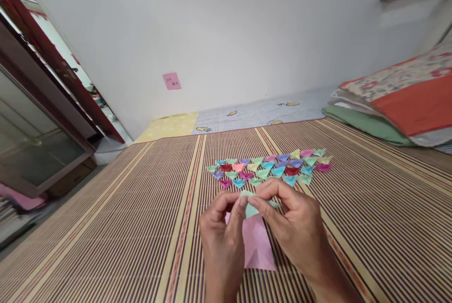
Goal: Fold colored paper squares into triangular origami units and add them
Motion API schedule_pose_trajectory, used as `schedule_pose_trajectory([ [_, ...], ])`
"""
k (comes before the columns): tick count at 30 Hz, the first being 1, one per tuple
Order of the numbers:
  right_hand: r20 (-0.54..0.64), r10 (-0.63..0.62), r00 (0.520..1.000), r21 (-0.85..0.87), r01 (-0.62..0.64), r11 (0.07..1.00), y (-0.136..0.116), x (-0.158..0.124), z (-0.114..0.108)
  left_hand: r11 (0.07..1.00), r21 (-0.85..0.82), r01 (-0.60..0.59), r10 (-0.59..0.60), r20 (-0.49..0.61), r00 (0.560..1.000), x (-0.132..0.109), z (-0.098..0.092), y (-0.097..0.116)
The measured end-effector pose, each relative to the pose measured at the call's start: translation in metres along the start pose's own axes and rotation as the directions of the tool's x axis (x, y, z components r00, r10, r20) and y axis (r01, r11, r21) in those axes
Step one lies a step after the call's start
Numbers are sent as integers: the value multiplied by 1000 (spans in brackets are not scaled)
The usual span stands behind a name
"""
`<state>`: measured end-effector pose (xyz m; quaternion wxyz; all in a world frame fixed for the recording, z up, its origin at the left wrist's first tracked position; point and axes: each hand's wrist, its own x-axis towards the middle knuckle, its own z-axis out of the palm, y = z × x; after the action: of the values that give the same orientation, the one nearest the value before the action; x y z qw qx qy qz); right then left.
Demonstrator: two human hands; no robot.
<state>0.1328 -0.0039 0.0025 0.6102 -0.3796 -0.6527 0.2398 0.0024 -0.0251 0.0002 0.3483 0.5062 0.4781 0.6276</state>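
Between the fingertips of both hands is a small light-green folded paper (251, 210). My left hand (224, 232) pinches its left corner with thumb and forefinger. From the other side my right hand (293, 218) grips it with thumb and fingers, which cover part of the folds. Below the hands a pink sheet of paper (258, 244) lies on the striped mat (148, 227), its upper part hidden. Just beyond my fingers, rows of small folded paper boats (263, 173) in several colours rest on the mat.
Folded bedding with an orange and floral cover (406, 100) is stacked at the right. A checked cloth (254, 117) runs along the white wall (226, 34), where a pink note (171, 81) is stuck. A glass-panelled cabinet (31, 128) stands at the left.
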Motion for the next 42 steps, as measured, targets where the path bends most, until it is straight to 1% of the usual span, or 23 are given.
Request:
schedule_pose_trajectory([
  [2,-11,-1,1000,-37,1,999,-1,0,-1,999,-30,24,-24,-2,1000,0,1,0],
  [4,-6,-13,1000,-54,13,998,-2,0,-1,994,-94,47,-48,-2,999,0,1,-2],
  [7,18,-49,999,-36,50,998,-3,0,-2,970,-222,102,-98,26,995,0,1,-5],
  [10,11,-70,997,-21,70,997,-4,1,-2,950,-281,136,-128,46,991,1,1,-8],
  [12,2,-77,997,-24,77,997,-4,1,-2,951,-278,136,-129,45,991,1,1,-8],
  [17,-20,-85,996,-51,84,995,-3,1,-3,971,-213,104,-102,24,995,-1,4,-4],
  [21,6,-36,999,-47,36,998,-2,0,-3,969,-218,119,-121,6,993,-2,5,-4],
  [24,43,14,999,-19,-13,1000,-3,0,-2,963,-239,126,-125,23,992,-2,5,-3],
  [26,62,20,998,-3,-20,1000,-3,1,-1,963,-238,124,-121,27,992,-2,6,-3],
  [32,3,-97,995,-28,97,995,0,0,1,985,-155,69,-67,13,998,-4,8,-4],
  [34,1,-135,991,-48,135,990,0,0,2,994,-103,38,-38,10,999,-4,7,-4],
  [37,14,-132,991,-61,133,989,-2,0,2,997,60,-45,46,0,999,-4,6,-2],
  [39,30,-111,993,-52,112,992,-3,1,1,977,177,-114,116,0,993,-4,6,1],
  [42,58,-110,992,-60,114,992,-5,2,-1,944,275,-181,188,4,982,-4,6,5],
])
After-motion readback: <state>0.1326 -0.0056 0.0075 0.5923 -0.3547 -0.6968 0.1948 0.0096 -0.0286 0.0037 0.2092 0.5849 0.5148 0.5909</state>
